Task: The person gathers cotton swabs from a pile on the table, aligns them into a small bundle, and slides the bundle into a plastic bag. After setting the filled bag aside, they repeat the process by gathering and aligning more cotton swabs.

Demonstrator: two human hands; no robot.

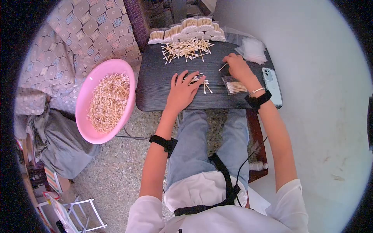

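My left hand (183,90) lies over a few loose cotton swabs (208,87) on the dark tabletop, its fingers spread and partly hiding them. My right hand (237,66) is closed, pinching one cotton swab (223,66) that slants down to the left above the table. Just below that hand sits a clear plastic bag (234,87) partly filled with cotton swabs lying side by side. Farther back, a loose heap of cotton swabs (186,48) is spread across the table.
Packed bags of swabs (190,29) are stacked along the back edge. Flat clear bags (254,50) lie at the back right, with a phone (272,86) in front. A pink basin (82,103) full of swabs stands left of the table (155,93). The wall (318,97) is close on the right.
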